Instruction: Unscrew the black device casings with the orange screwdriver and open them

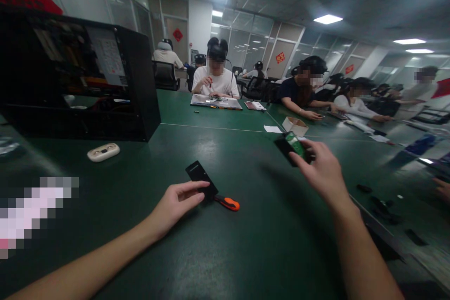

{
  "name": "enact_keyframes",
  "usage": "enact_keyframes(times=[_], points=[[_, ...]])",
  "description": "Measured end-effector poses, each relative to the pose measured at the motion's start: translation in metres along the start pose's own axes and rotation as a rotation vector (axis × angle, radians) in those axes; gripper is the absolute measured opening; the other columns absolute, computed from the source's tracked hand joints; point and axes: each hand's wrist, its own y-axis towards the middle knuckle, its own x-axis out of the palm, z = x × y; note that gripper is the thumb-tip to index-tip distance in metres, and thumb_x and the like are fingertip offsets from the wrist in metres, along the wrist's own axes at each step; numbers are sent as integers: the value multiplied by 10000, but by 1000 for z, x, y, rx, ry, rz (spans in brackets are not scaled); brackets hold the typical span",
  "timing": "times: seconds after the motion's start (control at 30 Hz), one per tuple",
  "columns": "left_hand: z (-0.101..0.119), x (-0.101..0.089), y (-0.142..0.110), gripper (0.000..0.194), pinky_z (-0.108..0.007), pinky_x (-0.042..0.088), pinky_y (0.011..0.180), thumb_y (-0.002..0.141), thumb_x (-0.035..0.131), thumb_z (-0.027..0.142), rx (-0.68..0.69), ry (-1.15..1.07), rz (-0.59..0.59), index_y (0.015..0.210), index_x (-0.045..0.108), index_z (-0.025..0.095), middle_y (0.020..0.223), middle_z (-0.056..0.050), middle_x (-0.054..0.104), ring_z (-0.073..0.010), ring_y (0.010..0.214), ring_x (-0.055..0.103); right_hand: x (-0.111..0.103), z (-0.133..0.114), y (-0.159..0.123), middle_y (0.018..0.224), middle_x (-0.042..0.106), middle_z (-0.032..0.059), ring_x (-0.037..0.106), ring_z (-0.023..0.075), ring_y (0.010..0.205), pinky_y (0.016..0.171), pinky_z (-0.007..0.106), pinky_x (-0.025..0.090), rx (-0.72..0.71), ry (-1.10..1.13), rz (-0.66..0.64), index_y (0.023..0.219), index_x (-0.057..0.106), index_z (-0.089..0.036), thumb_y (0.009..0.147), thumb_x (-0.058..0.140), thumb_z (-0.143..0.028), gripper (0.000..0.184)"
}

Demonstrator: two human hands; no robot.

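My left hand [183, 204] is at the middle of the green table, with thumb and fingers at the lower edge of a thin black rectangular panel [198, 173]. Beside that panel, partly under it, lies a screwdriver [228, 203] with an orange and black handle; its shaft is hidden. Farther right, my right hand [321, 166] is raised over the table. Its thumb and fingers grip a flat black case with a green circuit board [294, 144] showing on it. The fingers cover part of the board.
An open black computer case [140, 89] stands at the left, with a cream earbud case [103, 152] before it. A small cardboard box [295, 126] and white paper [272, 129] lie beyond my right hand. Small black parts [385, 208] are at right. Co-workers sit across the table.
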Motion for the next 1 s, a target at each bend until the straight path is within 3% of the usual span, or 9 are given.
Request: enact_keyframes(times=[0.2,0.37,0.47,0.53,0.6,0.7,0.77,0.87,1.0], points=[[-2,2,1,280,-344,522,850,823,727,341,19,-23,-27,1040,783,174,1029,-91,776,-260,947,695,2,89,9,1204,614,279,636,449,1045,721,524,517,518,-382,-205,1238,649,-123,884,530,-528,551],[-6,3,4,139,-342,514,869,790,731,275,48,-91,-29,860,755,157,943,-73,773,-247,922,700,13,109,8,896,685,210,683,408,861,619,495,516,613,-381,-345,863,721,-173,801,632,-532,375],[-7,3,5,117,-326,506,849,782,727,268,67,-122,-29,791,716,152,892,-62,755,-229,886,692,17,102,10,928,681,253,679,426,872,646,523,523,579,-354,-337,914,722,-131,760,696,-481,383],[-7,3,5,120,-314,499,820,785,721,269,68,-105,-26,782,711,150,845,-51,739,-217,848,681,23,85,10,1161,628,305,634,449,1052,768,568,518,497,-351,-265,1155,674,-107,796,670,-457,502],[-6,3,5,124,-308,491,801,790,711,273,71,-82,-21,772,712,150,810,-44,726,-212,823,670,35,54,7,1370,526,268,540,402,1239,943,561,474,335,-271,-159,1354,551,-137,879,579,-459,575],[-4,3,4,121,-305,487,796,801,694,264,80,-56,-38,763,723,153,804,-43,729,-208,812,665,58,-15,-13,1302,597,182,591,280,1174,1017,458,471,-43,275,-68,1302,575,-140,948,505,-450,475],[-3,3,3,125,-301,490,781,810,680,250,90,-27,-78,760,740,153,788,-41,731,-197,777,660,69,-66,-35,1263,635,145,622,240,1132,991,427,499,-199,644,-233,1316,575,-176,989,451,-472,458],[-4,4,2,140,-314,501,785,817,663,233,122,11,-134,758,765,157,741,-32,728,-196,742,659,74,-129,-72,1283,653,110,612,231,1173,1015,401,487,-378,852,-475,1296,618,-210,963,558,-432,404],[-7,5,1,152,-369,505,912,837,647,215,171,9,-163,793,785,171,815,-48,768,-243,896,700,70,-158,-96,1233,705,69,645,215,1141,1031,398,483,-370,1044,-606,1217,691,-249,1000,502,-353,306]])
